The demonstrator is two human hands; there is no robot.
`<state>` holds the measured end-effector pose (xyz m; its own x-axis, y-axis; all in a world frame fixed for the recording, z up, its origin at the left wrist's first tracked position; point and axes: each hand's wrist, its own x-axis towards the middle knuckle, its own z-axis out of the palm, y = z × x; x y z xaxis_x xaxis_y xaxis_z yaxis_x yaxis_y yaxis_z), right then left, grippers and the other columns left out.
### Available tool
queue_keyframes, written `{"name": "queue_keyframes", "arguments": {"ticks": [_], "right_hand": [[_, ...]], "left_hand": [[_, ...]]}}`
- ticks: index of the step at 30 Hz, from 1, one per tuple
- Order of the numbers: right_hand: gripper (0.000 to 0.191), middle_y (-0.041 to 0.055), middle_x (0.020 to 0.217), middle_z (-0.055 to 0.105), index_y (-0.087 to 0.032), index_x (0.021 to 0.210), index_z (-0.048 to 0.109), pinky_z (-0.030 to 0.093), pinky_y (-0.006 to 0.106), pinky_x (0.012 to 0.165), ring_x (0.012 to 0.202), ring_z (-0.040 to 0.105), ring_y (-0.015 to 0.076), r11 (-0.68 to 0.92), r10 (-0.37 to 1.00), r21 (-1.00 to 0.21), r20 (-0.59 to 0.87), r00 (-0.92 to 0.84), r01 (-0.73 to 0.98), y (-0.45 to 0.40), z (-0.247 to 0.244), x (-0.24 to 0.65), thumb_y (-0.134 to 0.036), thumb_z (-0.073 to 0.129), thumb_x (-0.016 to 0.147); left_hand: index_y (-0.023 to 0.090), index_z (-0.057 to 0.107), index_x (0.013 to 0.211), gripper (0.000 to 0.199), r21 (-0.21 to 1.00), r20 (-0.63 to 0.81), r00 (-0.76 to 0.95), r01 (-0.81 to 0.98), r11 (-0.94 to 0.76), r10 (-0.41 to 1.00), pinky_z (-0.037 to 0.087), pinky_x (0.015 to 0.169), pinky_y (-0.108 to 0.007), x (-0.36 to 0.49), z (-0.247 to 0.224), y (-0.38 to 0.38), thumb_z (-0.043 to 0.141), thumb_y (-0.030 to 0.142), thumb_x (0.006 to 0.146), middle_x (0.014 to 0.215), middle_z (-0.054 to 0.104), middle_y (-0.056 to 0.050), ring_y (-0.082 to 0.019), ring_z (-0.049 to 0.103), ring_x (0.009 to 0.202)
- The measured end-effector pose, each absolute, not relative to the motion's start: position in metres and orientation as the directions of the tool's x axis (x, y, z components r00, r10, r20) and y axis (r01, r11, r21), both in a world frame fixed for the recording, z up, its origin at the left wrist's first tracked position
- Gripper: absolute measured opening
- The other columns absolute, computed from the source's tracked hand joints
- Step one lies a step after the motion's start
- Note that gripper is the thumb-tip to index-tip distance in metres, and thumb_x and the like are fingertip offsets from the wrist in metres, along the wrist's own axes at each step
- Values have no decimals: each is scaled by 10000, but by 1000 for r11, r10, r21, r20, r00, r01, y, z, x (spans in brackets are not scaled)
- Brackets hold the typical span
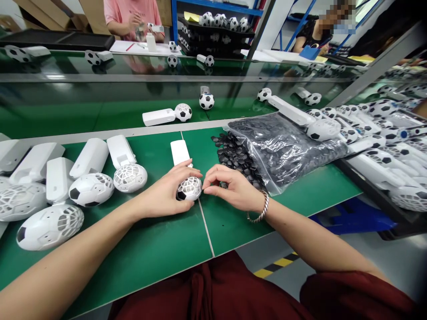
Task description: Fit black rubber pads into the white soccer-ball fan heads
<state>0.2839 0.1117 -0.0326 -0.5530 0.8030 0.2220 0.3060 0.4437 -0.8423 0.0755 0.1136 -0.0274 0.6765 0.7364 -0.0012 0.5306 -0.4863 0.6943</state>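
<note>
My left hand [170, 189] is wrapped around a soccer-ball-shaped device head [190, 189], thumb below and fingers above. The head has a white lattice and a few black patches, and its white rectangular body [180, 152] lies beyond it on the green table. Close to the ball's right side, my right hand [230, 184] has thumb and forefinger pinched together. Whatever sits between those fingertips is too small or hidden to make out. Beside the right hand spreads a pile of small black pieces [235, 153], spilling from a clear plastic bag [287, 146].
Several white ball-headed devices [91, 189] stand at the left. A black tray [363, 178] loaded with more is at the right. Behind the table's raised edge runs a green conveyor [110, 106] carrying similar devices. Two people work across it, one in a pink shirt [116, 18].
</note>
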Motion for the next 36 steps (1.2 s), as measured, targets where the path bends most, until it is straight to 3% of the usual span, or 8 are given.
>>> {"name": "queue_keyframes", "arguments": {"ticks": [7, 19, 23, 25, 26, 28, 30, 36], "right_hand": [[44, -6, 741, 615, -149, 755, 631, 446, 222, 662, 670, 539, 87, 344, 830, -898, 154, -536, 273, 113, -37, 273, -193, 635, 756], [221, -38, 643, 518, -149, 684, 533, 393, 216, 572, 585, 461, 75, 97, 826, -979, -20, -564, 177, 122, -42, 268, -302, 692, 684], [239, -30, 647, 538, -147, 695, 532, 410, 216, 577, 591, 482, 81, 137, 784, -958, -51, -619, 253, 144, -38, 270, -350, 657, 711], [203, -8, 683, 574, -146, 739, 567, 422, 223, 608, 629, 510, 95, 284, 838, -838, -18, -545, 465, 171, -32, 275, -343, 574, 788], [186, 5, 718, 594, -149, 776, 588, 425, 228, 636, 660, 524, 103, 346, 885, -707, 27, -465, 616, 186, -29, 278, -324, 540, 817], [143, 40, 826, 628, -159, 852, 622, 424, 251, 718, 755, 554, 131, 325, 946, -357, 104, -308, 876, 218, -25, 286, -271, 538, 823], [145, 94, 915, 634, -144, 864, 641, 421, 289, 755, 835, 567, 182, 259, 964, -197, 107, -241, 946, 243, -26, 292, -252, 600, 776], [74, 91, 862, 655, -166, 755, 666, 429, 294, 689, 799, 590, 210, 264, 965, -142, 48, -259, 954, 259, -36, 299, -229, 631, 739]], "left_hand": [[211, 478, 1131, 436, 719, 18, 610, 543, -434, 793, 229, 1082, -440, 80, -29, 112, 597, 356, 737, 1274, 484, -63, -245, 175, 1350], [205, 517, 1015, 296, 773, 50, 506, 527, -354, 861, 233, 1075, -419, 89, -35, 108, 546, 245, 723, 1248, 491, -70, -227, 189, 1343], [204, 510, 1018, 328, 777, 35, 500, 531, -338, 866, 252, 1060, -444, 89, -34, 109, 550, 244, 695, 1310, 431, -84, -263, 245, 1318], [207, 498, 1038, 369, 766, 2, 492, 559, -317, 871, 257, 1054, -456, 88, -33, 109, 561, 239, 676, 1364, 365, -94, -281, 280, 1301], [209, 492, 1046, 384, 759, -13, 488, 573, -309, 873, 257, 1053, -457, 87, -32, 110, 565, 235, 669, 1380, 341, -96, -284, 289, 1297], [214, 488, 1049, 392, 752, -29, 488, 586, -302, 873, 254, 1055, -455, 86, -31, 110, 566, 233, 665, 1394, 321, -95, -283, 286, 1299], [219, 482, 1054, 393, 757, -33, 496, 579, -303, 867, 258, 1053, -454, 85, -31, 110, 561, 235, 670, 1402, 307, -93, -281, 282, 1302], [222, 484, 1023, 380, 766, 44, 563, 512, -390, 825, 258, 1055, -456, 83, -33, 110, 556, 187, 651, 1266, 420, -82, -270, 261, 1298]]}}
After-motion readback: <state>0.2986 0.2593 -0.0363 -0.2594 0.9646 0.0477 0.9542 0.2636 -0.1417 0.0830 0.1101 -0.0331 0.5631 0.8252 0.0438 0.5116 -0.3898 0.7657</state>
